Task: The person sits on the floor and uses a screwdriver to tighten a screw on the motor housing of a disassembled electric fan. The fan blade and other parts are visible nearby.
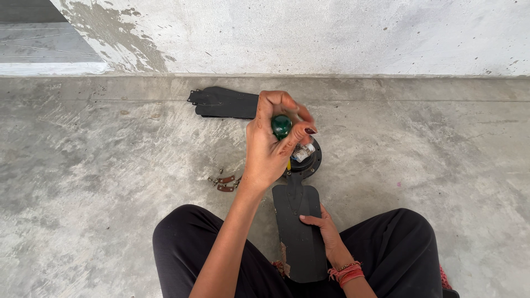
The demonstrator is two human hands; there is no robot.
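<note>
Head view shows a screwdriver with a round green handle, gripped upright in the left hand; the fingers are clenched around the knob, and a sliver of yellow shaft shows below the palm, pointing down into the fan hub. The tip itself is hidden by the hand, so I cannot tell which screw it sits on. The hub is a round black motor housing lying on the floor, with a pale, shiny part in its middle.

One black blade is touching the hub and runs back toward the person, between the knees. The right hand lies flat on that blade's edge, fingers released and spread, pressing it down rather than grasping it.

As a judgement, the work is partway: only this one blade meets the hub, while other blades lie apart on the floor beyond the hub, near the wall. Small screws and brown brackets lie loose on the floor just left of the hub.

The floor is bare grey concrete, rough and stained.
</note>
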